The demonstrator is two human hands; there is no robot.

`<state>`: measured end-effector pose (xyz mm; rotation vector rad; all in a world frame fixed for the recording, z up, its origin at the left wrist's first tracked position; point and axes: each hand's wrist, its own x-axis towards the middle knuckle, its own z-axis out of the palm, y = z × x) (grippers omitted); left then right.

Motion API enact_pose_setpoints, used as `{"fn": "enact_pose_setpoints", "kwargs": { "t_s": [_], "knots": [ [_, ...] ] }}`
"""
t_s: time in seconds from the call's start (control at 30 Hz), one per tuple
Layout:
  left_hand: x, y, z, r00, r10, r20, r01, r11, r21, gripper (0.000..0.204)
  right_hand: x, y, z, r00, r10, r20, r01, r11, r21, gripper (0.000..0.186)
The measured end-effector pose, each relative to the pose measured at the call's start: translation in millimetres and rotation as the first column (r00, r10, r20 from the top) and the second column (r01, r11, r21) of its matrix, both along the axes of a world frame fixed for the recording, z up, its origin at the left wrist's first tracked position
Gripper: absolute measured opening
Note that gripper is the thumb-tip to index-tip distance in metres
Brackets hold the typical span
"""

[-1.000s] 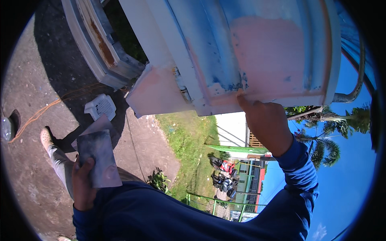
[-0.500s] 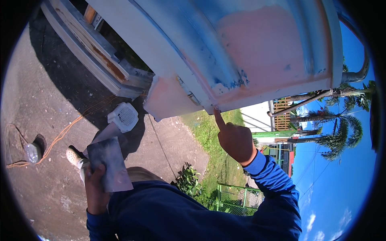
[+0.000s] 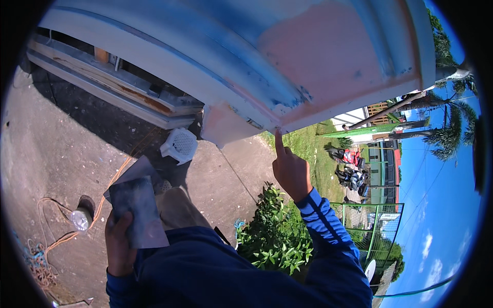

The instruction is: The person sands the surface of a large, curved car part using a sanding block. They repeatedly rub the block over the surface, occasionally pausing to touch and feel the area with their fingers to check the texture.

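My left hand (image 3: 119, 238) at lower left is closed on a thin grey, smudged square sheet (image 3: 139, 210), with another pale sheet behind it. My right hand (image 3: 291, 169) has its index finger stretched up, the tip at the lower edge of a large painted panel (image 3: 328, 56) in blue, white and pink patches; its other fingers are curled, holding nothing. Beside that fingertip is a narrow metal hinge (image 3: 254, 123) at the corner, with a pale pink lower plate (image 3: 223, 126) to its left.
A long rusty rail (image 3: 133, 97) lies left of the panel. A white plastic stool (image 3: 179, 146) stands below it. Orange cords (image 3: 72, 236) and a round clear container (image 3: 82, 219) lie on the concrete. At right are plants (image 3: 272, 231), parked motorbikes (image 3: 349, 174) and a green fence (image 3: 377, 220).
My right index finger has moved along the panel's bottom edge, leftward to the hinge corner. The view has shifted, showing more concrete and bushes. The sheet stays in my left hand.
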<state>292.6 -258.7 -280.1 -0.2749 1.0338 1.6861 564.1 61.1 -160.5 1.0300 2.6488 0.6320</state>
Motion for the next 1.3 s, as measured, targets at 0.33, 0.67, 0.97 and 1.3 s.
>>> {"fn": "enact_pose_setpoints", "kwargs": {
  "t_s": [0.33, 0.67, 0.97, 1.3],
  "knots": [
    [-35.6, 48.9, 48.0, 0.996, -0.083, -0.027, 0.084, 0.996, 0.039, 0.045, -24.4, -46.3, -16.4, 0.866, -0.304, -0.398, 0.043, 0.837, -0.546, 0.076],
    [-102.5, 77.8, 86.1, 0.969, 0.113, -0.219, -0.109, 0.994, 0.030, 0.034, -182.2, -75.9, -22.1, 0.616, 0.327, -0.717, -0.648, 0.727, -0.226, 0.049],
    [-133.5, 80.3, 91.5, 0.979, 0.089, -0.181, -0.089, 0.996, 0.008, 0.039, -234.9, -66.7, -6.9, 0.480, 0.609, -0.631, -0.834, 0.540, -0.114, 0.052],
    [-211.3, 75.3, 109.5, 0.971, -0.195, -0.137, 0.198, 0.980, 0.006, 0.045, -259.0, -73.6, -13.1, 0.693, 0.243, -0.679, -0.533, 0.806, -0.255, 0.057]
  ]
}}
